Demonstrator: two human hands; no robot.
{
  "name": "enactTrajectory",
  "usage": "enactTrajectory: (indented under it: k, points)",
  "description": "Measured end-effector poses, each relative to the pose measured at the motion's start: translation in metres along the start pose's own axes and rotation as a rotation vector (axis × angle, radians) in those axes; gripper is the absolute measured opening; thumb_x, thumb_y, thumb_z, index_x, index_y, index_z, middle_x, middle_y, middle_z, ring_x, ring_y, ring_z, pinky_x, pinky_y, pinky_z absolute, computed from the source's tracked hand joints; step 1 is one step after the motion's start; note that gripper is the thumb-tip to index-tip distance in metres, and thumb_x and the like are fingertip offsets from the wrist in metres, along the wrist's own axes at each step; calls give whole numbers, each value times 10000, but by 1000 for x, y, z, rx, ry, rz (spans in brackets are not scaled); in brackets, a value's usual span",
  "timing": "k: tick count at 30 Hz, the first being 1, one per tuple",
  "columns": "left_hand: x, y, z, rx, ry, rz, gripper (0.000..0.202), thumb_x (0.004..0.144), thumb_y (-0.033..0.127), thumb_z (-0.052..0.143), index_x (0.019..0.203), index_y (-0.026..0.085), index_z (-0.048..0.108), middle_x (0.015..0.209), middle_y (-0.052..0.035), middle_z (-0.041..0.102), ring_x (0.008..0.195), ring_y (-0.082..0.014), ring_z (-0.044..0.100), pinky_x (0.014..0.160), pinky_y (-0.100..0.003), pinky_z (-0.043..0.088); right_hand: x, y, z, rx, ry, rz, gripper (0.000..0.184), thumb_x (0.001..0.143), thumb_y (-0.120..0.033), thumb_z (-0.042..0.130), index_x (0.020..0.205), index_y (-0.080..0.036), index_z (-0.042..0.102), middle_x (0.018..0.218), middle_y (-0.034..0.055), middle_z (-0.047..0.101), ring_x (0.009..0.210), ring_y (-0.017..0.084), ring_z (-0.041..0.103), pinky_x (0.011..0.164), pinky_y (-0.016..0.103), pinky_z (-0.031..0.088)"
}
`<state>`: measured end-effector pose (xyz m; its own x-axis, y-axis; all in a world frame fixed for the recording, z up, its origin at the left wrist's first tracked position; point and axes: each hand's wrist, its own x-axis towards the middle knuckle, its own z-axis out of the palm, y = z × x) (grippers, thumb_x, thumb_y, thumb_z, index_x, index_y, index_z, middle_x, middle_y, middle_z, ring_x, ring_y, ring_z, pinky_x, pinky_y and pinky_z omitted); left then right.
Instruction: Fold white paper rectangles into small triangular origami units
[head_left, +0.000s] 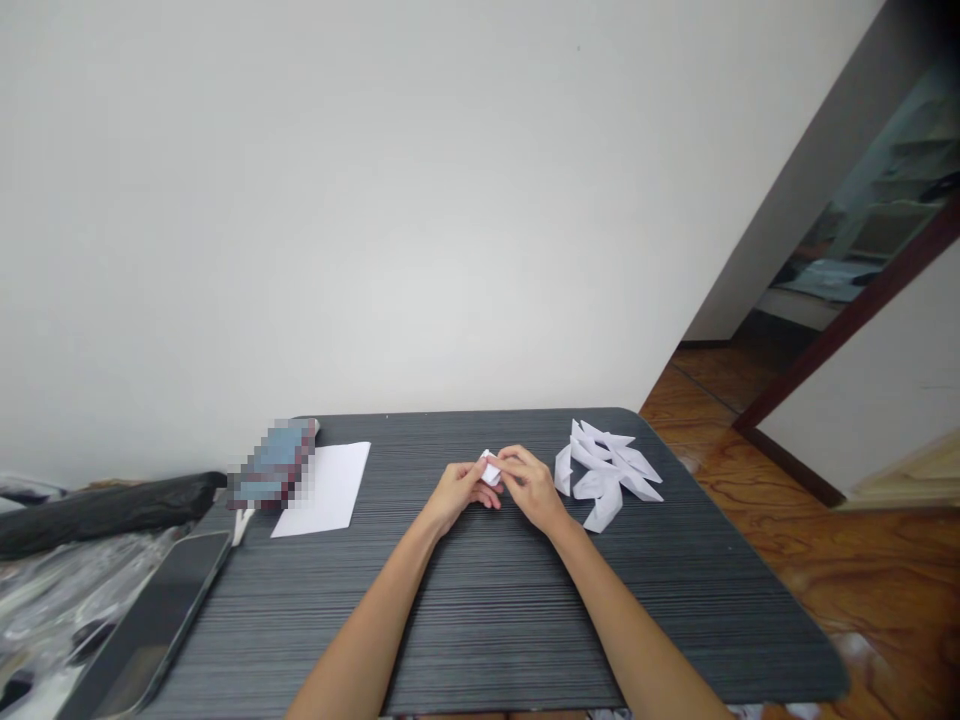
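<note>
Nearest you, both forearms run out over the dark striped worktop (487, 620), and a dark tablet (154, 620) lies well off to the left of your grip, at the worktop's edge. Your left hand (459, 492) and right hand (531, 484) meet just above the middle of the worktop, and both are clamped on one small folded paper piece (490, 470). It sits right inside the grip, pinched between the fingertips of the two hands, with only a white corner showing above your left fingers. The fold itself is too small to read from here. To make it well, I would judge it best to hold the piece low over the worktop, line up the edges before pressing, and run a fingertip firmly along the crease so it stays sharp. Just to the right of your grip, close beside the right hand, lies a loose pile of folded paper pieces (607, 470), white and pointed. To the left of the grip, well apart, a flat white paper sheet (324, 488) lies beside a blurred-out object (274, 465), and a long black bag (105, 510) sits further left, off the worktop.
</note>
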<state>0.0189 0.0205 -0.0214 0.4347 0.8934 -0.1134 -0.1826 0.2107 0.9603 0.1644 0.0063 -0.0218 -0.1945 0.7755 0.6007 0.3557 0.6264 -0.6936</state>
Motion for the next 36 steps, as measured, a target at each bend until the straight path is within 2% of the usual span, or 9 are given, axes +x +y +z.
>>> enactTrajectory:
  k: [3,9,12,18,27,29,32,34,36]
  points:
    - [-3,3,0,-18,-2,23,435,693,463,549,762,35,592,640,-112,632,519,-144,603,532,-239,475,1,-2,0,57,-15,42,275,776,-166,439,955,-237,636,882,47,535,755,121,538,699,264,440]
    - [-6,9,-2,137,-30,87,376,639,409,622,763,54,609,706,-104,652,579,-165,625,594,-261,496,4,1,1,342,47,409,245,716,-286,543,899,-165,651,747,44,608,664,138,556,613,265,459]
    - [-6,8,0,195,-49,85,393,667,441,580,734,56,614,688,-103,652,557,-163,623,559,-246,494,5,2,0,425,20,423,179,664,-301,599,732,-153,672,693,34,606,634,135,549,596,255,447]
    - [-6,7,4,279,-59,80,526,781,489,384,639,43,624,438,-66,585,352,-104,527,376,-179,401,4,-2,4,536,-22,471,211,634,-334,626,718,-142,657,638,19,595,581,118,532,548,238,428]
    - [-12,15,4,341,-239,116,399,761,418,471,747,48,620,524,-72,613,404,-90,528,445,-183,421,5,-8,-3,557,-74,576,212,670,-345,582,706,-138,606,592,0,581,486,95,488,455,212,382]
    - [-10,12,3,363,-201,124,369,751,407,487,740,56,601,549,-69,610,417,-101,540,398,-174,401,5,-6,-3,483,-83,524,183,676,-320,576,706,-141,603,604,4,583,519,105,505,486,221,400]
    - [-7,6,1,423,21,229,314,760,392,471,807,94,561,576,-35,595,408,-99,535,330,-154,347,4,-3,-2,296,-76,410,148,700,-286,551,701,-151,611,643,13,591,590,120,529,557,235,418]
    - [-6,4,0,493,149,325,265,770,365,460,818,119,548,566,-7,577,409,-81,516,353,-151,358,2,-2,0,204,-74,360,141,717,-273,531,716,-159,613,675,17,596,619,125,534,580,240,420]
    - [-7,3,-1,568,186,387,239,780,339,445,769,128,558,550,1,561,437,-77,512,404,-157,385,1,-3,2,164,-71,341,139,729,-265,516,731,-163,610,691,18,596,623,125,532,584,241,419]
